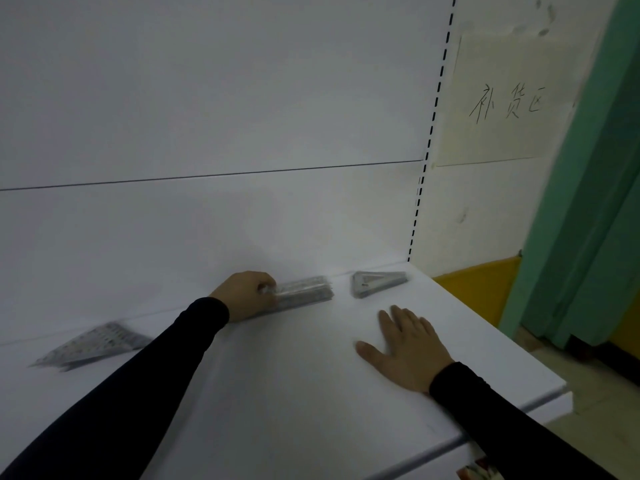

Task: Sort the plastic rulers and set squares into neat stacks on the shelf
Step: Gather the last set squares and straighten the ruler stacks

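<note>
A stack of clear plastic rulers (304, 291) lies at the back of the white shelf (277, 375), against the rear panel. My left hand (244, 294) grips the stack's left end with curled fingers. To its right sits a small stack of clear set squares (375, 283). A looser pile of larger set squares (97, 346) lies at the far left, blurred. My right hand (405, 348) rests flat on the shelf, fingers spread, holding nothing, a little in front of the small set squares.
The white back panel (207, 133) rises behind the shelf, with a slotted upright (427, 157) at its right end. The shelf's front edge (519, 410) runs at the lower right. Beyond it are a yellow surface (474, 289), a green door frame (588, 202) and the floor.
</note>
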